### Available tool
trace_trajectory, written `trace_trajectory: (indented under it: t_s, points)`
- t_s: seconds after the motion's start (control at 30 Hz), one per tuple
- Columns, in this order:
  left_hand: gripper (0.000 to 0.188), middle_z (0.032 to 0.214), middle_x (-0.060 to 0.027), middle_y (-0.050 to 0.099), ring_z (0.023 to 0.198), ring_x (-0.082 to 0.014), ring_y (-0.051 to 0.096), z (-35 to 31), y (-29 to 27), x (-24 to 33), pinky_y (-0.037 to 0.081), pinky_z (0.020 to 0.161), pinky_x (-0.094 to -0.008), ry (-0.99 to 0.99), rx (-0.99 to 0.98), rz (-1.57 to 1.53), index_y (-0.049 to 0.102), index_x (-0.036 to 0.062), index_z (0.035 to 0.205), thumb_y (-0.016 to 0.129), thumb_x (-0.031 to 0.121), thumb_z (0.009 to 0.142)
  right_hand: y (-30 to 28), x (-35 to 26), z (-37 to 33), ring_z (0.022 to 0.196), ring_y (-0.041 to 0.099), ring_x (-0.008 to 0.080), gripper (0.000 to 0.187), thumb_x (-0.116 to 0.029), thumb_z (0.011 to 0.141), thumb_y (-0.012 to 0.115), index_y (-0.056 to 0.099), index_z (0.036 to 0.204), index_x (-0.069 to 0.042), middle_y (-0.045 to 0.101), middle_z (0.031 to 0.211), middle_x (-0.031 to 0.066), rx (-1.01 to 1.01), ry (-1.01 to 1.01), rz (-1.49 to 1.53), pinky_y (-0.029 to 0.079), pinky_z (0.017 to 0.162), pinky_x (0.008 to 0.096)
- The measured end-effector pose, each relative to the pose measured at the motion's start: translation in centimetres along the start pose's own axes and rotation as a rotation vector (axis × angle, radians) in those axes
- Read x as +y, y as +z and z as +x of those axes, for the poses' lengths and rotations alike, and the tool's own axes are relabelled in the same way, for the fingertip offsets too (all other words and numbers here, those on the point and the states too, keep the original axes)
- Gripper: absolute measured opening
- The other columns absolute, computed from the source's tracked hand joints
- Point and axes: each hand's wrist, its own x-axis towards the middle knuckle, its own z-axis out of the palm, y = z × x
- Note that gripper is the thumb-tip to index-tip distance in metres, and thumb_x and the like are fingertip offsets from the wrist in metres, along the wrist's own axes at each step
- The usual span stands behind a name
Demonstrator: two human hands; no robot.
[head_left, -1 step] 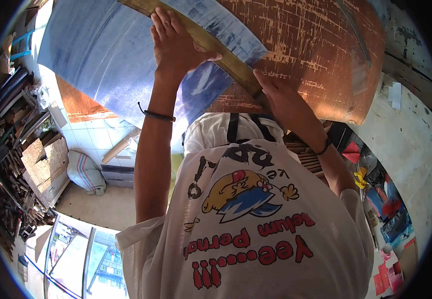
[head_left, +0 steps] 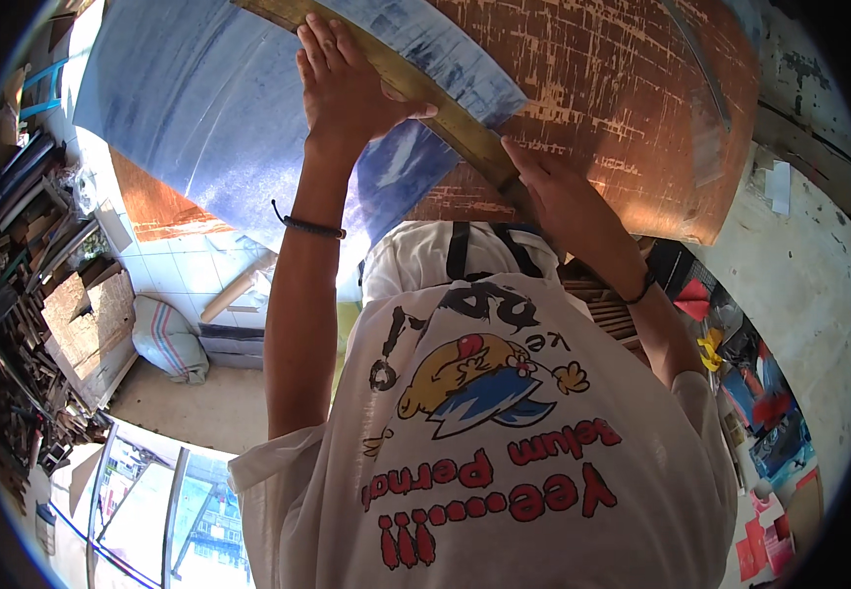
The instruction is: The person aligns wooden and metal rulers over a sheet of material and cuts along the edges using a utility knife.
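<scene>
A blue, streaked sheet (head_left: 199, 118) lies over a worn reddish-brown board (head_left: 622, 118). Across the sheet runs a long, flat, brownish-yellow strip (head_left: 469, 142), slanting from the far left toward my waist. My left hand (head_left: 339, 103) rests flat on the strip and sheet, fingers stretched away from me and thumb out to the right. Nearer to me, my right hand (head_left: 555, 191) lies with extended fingers against the strip's near end; its thumb does not show clearly. Neither hand is wrapped round anything.
Scrap wood (head_left: 32, 324) is heaped at the left, beside a striped sack (head_left: 168, 339) on the floor. A thin dark strip (head_left: 705, 74) lies on the board's right side. Coloured scraps and a yellow item (head_left: 710, 348) lie at the right, near a pale wall (head_left: 798, 255).
</scene>
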Motion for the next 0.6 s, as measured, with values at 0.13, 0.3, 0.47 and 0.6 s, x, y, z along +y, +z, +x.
trace_trajectory:
  t_s: [0.13,0.3,0.47,0.6]
  points:
    - [0.153,0.158,-0.0414,0.008,0.151,-0.0514,0.007,0.1,-0.4,0.3,0.018,0.122,-0.0549,-0.007,-0.008,0.008,0.012,-0.0176,0.151,0.075,0.085,0.056,-0.4,0.4,-0.4,0.104,0.065,0.0411,0.051,-0.009,0.101,0.046,0.038,0.152,-0.009,0.063,0.118,0.023,-0.05,0.053,0.096,0.056,0.087,0.0482]
    - [0.155,0.158,-0.0421,0.007,0.151,-0.0522,0.006,0.0,0.0,-0.1,0.017,0.121,-0.057,0.028,0.036,-0.029,0.011,-0.0177,0.151,0.073,0.088,0.056,0.5,0.2,1.5,0.1,0.066,0.0408,0.051,-0.012,0.103,0.047,0.036,0.153,-0.011,0.063,0.116,0.0239,0.01,0.042,0.132,0.056,0.084,0.0487]
    - [0.155,0.158,-0.0414,0.007,0.151,-0.0511,0.005,0.2,0.1,-0.1,0.018,0.122,-0.0557,0.034,0.004,0.028,0.011,-0.0174,0.151,0.073,0.088,0.056,1.2,0.8,1.9,0.092,0.066,0.039,0.052,-0.012,0.103,0.048,0.036,0.154,-0.011,0.064,0.111,0.0231,0.026,0.005,0.106,0.056,0.081,0.046]
    - [0.155,0.158,-0.0411,0.007,0.151,-0.051,0.005,0.3,-0.1,-0.1,0.017,0.122,-0.0552,0.02,-0.011,0.029,0.01,-0.0172,0.152,0.073,0.088,0.056,0.9,0.3,2.0,0.091,0.066,0.0389,0.053,-0.011,0.102,0.049,0.036,0.153,-0.011,0.064,0.108,0.023,0.05,-0.012,0.118,0.056,0.08,0.0462]
